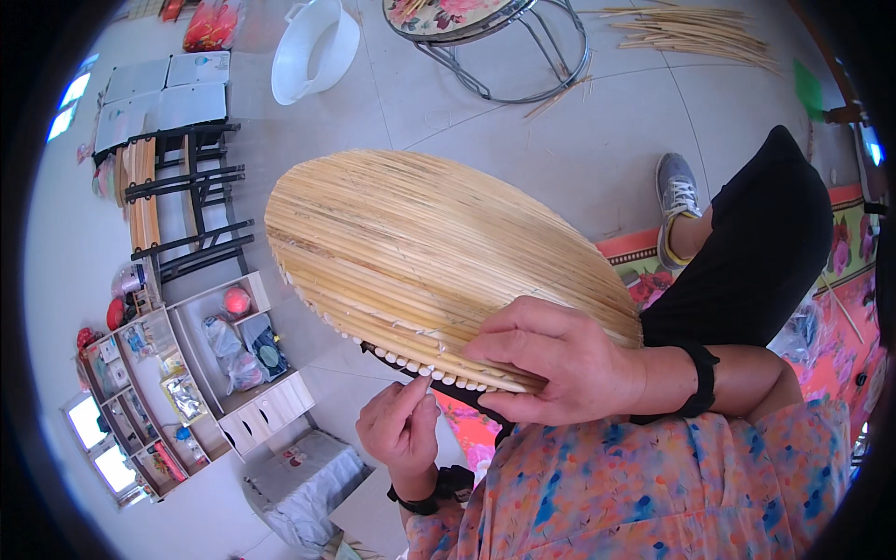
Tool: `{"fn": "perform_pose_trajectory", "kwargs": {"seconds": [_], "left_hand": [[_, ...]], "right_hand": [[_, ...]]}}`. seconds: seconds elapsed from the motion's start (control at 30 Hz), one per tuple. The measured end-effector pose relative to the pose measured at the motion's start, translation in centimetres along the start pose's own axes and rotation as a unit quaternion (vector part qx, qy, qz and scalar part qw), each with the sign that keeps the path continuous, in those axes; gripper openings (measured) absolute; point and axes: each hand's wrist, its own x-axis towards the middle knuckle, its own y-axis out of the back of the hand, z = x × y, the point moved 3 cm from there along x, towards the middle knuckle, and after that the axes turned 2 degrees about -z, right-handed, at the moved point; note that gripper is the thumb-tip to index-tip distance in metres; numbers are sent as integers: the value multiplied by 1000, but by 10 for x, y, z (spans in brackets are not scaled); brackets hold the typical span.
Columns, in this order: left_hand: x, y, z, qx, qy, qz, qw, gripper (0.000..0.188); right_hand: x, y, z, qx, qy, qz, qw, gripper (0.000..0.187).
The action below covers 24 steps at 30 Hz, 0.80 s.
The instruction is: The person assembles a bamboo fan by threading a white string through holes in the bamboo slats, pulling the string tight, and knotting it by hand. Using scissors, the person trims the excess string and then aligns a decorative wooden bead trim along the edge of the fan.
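Observation:
A large round mat of pale plant stalks (pixel 420 243), laid side by side and stitched together, rests tilted over my lap. Along its near edge runs a row of cut white stalk ends, with short stitches of thread showing. My right hand (pixel 565 364) grips this near edge, fingers on top and thumb beneath. Just below the cut ends, my left hand (pixel 403 427) is closed, thumb and forefinger pinched together close to the rim. Whatever is in that pinch is too small to make out. Both wrists wear black bands.
Ahead stand a stool with a flowered seat (pixel 457 21) and a white basin (pixel 317 51). Loose stalks (pixel 695 33) lie on the tiled floor at far right. To the left are folded black-legged furniture (pixel 191 191) and a shelf unit (pixel 233 411). A flowered red mat (pixel 840 327) lies at right.

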Motion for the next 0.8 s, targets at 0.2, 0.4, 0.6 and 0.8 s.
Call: {"fn": "perform_pose_trajectory", "kwargs": {"seconds": [0.2,0.4,0.6,0.8], "left_hand": [[2,1,1,-15,-2,30,999,26],[10,8,3,14,-7,0,1000,29],[16,6,3,-2,-13,-15,1000,29],[14,4,0,-35,-9,-6,999,29]], "right_hand": [[0,-1,1,-6,22,-12,1000,42],[1,-2,0,-14,31,-22,999,45],[3,-2,-2,-7,26,-16,1000,43],[5,2,-3,-2,26,-18,1000,42]]}}
